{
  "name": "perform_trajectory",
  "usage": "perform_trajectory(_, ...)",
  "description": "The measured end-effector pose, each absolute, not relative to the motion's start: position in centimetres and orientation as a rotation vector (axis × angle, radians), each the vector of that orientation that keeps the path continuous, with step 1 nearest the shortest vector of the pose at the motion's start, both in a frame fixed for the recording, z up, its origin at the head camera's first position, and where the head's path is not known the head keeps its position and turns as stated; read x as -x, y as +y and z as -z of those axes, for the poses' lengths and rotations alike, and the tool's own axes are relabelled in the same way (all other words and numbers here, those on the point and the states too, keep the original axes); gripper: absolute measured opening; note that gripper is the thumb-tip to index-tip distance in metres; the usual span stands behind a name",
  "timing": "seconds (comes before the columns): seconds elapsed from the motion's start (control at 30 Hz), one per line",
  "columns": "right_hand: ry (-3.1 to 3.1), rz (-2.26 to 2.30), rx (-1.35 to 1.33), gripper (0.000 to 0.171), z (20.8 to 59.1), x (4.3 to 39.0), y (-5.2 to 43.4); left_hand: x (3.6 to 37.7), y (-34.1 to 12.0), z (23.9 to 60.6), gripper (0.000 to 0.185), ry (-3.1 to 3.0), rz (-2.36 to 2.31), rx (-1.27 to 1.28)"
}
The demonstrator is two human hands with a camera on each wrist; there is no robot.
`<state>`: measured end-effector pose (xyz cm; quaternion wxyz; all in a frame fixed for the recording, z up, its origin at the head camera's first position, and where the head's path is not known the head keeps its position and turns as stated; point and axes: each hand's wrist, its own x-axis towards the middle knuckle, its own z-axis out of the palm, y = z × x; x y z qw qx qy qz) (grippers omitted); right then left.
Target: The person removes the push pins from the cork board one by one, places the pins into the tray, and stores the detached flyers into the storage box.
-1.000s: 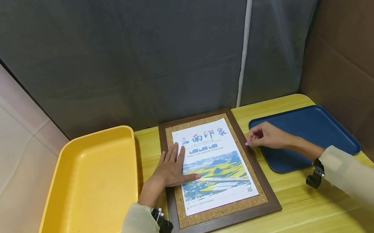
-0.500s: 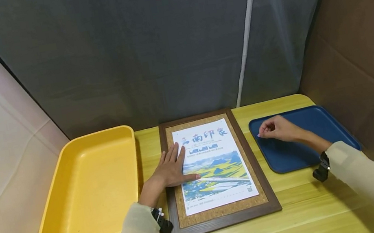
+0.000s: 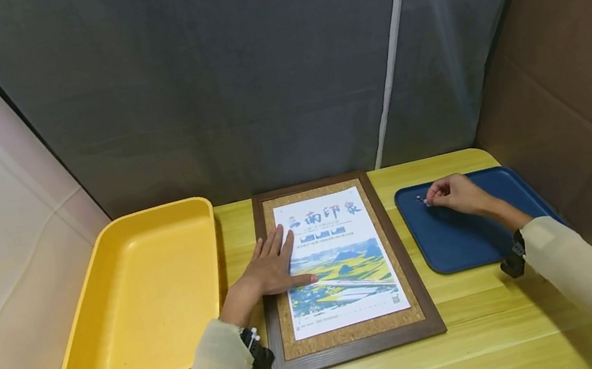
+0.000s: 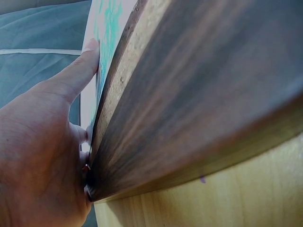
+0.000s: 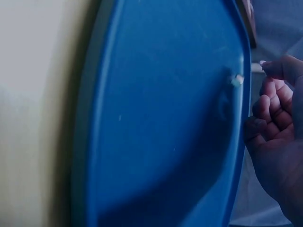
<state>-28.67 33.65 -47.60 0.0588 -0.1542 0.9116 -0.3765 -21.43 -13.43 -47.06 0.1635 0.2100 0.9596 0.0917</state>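
A cork board (image 3: 356,335) with a dark wooden frame lies on the table, a printed landscape poster (image 3: 338,262) flat on its cork. My left hand (image 3: 271,269) rests on the poster's left edge, fingers spread and straight; the left wrist view shows its thumb (image 4: 78,71) on the paper. Over the far left part of a blue tray (image 3: 459,248) is my right hand (image 3: 459,193). Its thumb and forefinger pinch a tiny pale pushpin (image 5: 262,62), mostly hidden by the fingertips. Small pale pieces (image 5: 236,80), probably more pushpins, lie in the tray just beside these fingers.
A large yellow tray (image 3: 139,302) stands left of the board. The wooden table (image 3: 474,337) extends in front. A dark grey curtain (image 3: 199,96) hangs behind, with a brown one (image 3: 576,66) at the right.
My right hand has moved right, from the board's right edge to over the blue tray, still pinching the pushpin. The left hand and the poster have stayed in place.
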Motion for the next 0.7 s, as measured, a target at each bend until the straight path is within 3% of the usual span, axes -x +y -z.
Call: perform_trajectory(0.7,2.827,0.999,0.370,0.009,48.9,29.7,35.1,21.4,-13.5,47.2,0.117,2.730,-0.296,-0.606)
